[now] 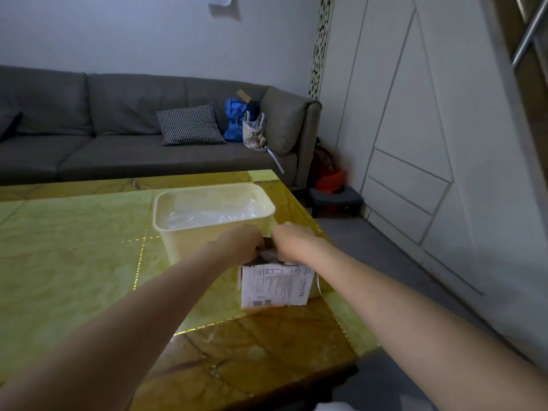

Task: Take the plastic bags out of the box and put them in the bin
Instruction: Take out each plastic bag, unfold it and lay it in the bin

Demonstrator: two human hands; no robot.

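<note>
A small white cardboard box (274, 287) with printed text stands on the yellow-green table (74, 262), near its right edge. Both my hands are at the box's open top. My left hand (241, 243) has its fingers curled down into the opening. My right hand (293, 241) curls over the top beside it. Between them a bit of clear plastic bag (267, 256) shows; which hand pinches it is hidden. Just behind the box stands the cream rectangular bin (175, 244), with clear plastic bags (207, 213) lying inside.
A grey sofa (118, 143) runs behind the table, with a checked cushion (189, 124) and a blue bag (237, 118) on it. White cabinet panels (415, 143) line the right wall. A dark low stool (335, 200) stands on the grey floor past the table's right corner.
</note>
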